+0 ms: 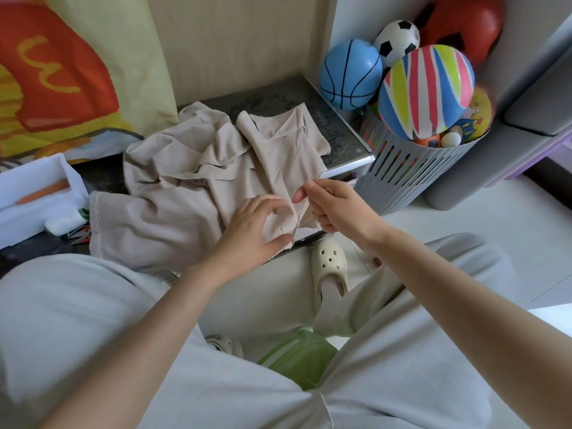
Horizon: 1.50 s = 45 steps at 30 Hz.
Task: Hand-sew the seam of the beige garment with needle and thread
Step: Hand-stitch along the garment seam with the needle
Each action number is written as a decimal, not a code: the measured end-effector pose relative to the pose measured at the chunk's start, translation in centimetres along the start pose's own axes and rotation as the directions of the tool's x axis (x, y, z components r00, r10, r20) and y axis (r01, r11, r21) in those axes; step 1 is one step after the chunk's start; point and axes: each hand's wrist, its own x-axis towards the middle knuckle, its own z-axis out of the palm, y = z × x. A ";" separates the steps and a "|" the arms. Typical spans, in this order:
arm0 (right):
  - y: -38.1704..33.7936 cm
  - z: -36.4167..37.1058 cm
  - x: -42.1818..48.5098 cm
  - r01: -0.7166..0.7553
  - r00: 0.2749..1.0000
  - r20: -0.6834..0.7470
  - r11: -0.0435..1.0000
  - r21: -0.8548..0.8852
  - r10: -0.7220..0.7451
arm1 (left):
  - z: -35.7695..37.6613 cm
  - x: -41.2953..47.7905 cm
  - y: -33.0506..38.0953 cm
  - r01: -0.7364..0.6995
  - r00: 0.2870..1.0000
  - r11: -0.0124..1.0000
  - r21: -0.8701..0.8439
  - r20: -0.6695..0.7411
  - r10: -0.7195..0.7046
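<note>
Beige garment (185,187) noted crumpled across the dark counter (334,125), its near corner drawn over the counter's front edge towards the person

Left hand (250,230) laid on that near corner: fingers curved over the top of the cloth, thumb hooked under its lower edge, so the fabric is gripped between them

Right hand (331,209) held just beside the left, the two hands close but not touching. Thumb and forefinger are pinched together at a raised fold of the garment; the remaining fingers are curled, with the corner of cloth running under them. Whether a needle or thread is caught in the pinch cannot be told, as nothing that fine is resolved

White box (34,193) seen at the left end of the counter, an orange object lying in it

Grey basket (402,174) stood on the floor just beside the counter's right corner, piled with balls: a blue ball (351,74), a black-and-white ball (397,38) and a striped ball (425,91) on top, a red ball (464,26) behind them

Cream clog (329,270) observed on the floor below the hands, between the knees in pale trousers. A green stool (300,357) is partly seen lower down
</note>
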 end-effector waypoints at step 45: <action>8.5 8.0 3.7 -0.505 0.808 0.023 0.673 0.540 0.588 | -3.0 -3.3 -1.1 0.426 0.905 0.904 -0.045 -0.003 -0.426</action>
